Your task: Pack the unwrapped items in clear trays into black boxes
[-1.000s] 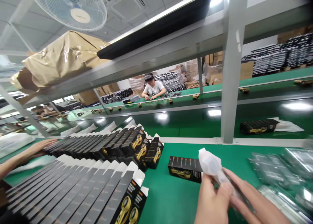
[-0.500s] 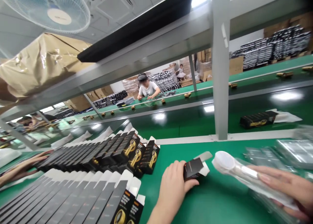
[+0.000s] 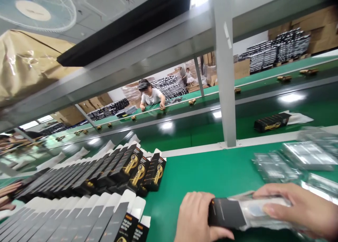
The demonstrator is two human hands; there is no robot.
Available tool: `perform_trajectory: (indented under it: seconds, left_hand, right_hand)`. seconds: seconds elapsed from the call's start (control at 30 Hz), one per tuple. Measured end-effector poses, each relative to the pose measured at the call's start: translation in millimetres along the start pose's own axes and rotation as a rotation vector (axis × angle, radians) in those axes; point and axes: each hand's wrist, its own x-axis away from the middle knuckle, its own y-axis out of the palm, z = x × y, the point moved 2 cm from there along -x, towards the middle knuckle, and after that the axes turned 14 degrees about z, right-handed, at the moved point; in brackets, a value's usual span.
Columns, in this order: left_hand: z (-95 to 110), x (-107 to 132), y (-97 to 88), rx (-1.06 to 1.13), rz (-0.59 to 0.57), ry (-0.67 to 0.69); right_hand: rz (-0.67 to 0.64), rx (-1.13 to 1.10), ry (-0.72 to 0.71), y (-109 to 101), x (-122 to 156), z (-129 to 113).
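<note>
Since half a second ago I have lifted the small black box point(image 3: 227, 212) off the green table point(image 3: 211, 168) and brought both hands together low at 6 o'clock, where before they were apart. My left hand point(image 3: 196, 217) is clenched round the closed end of the box, thumb beneath. The box lies level, its open end pointing to 3 o'clock, matte black with a small orange mark on one corner. The clear plastic bag point(image 3: 260, 212), holding a pale item too blurred to make out, now runs straight into that open end. My right hand point(image 3: 298, 208) is grasping the bag from above, fingers spread along it. Stacked black boxes point(image 3: 126, 168) sit at 9 o'clock; more bagged pieces point(image 3: 295, 157) lie at 2 o'clock.
</note>
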Motion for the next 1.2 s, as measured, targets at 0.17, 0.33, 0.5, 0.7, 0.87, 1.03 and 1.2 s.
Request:
perform_trajectory:
  seconds: [0.17,0.33,0.5,0.7,0.87,1.03,1.2]
  left_hand:
    - [7.5,-0.5,4.5,0.007,0.037,0.139]
    - [7.2,-2.9,11.2,0.008,0.096,0.121]
    - [6.7,-4.0,10.5,0.012,0.057,0.069]
    - [10.8,-2.5,3.1,0.075,0.077,0.035]
    - [19.4,-2.4,2.7,0.050,0.095,0.154]
    - [18.5,-4.3,3.6,0.092,0.082,0.106]
    - [16.0,-8.7,3.6,0.072,0.086,0.043]
  right_hand:
    - [-0.352,-0.012,0.118,-2.0,1.0,-7.0]
    - [-0.549,-0.045,0.279,-22.2,-3.1,4.4]
    - [-0.492,-0.210,0.447,-33.4,1.3,11.0]
    - [-0.403,-0.152,0.412,-19.4,17.0,16.1]
    - [-0.255,0.120,-0.005,-18.1,23.0,2.9]
    - [-0.526,-0.009,0.251,-12.1,17.2,1.7]
    - [-0.478,-0.033,0.176,-6.2,14.0,-12.6]
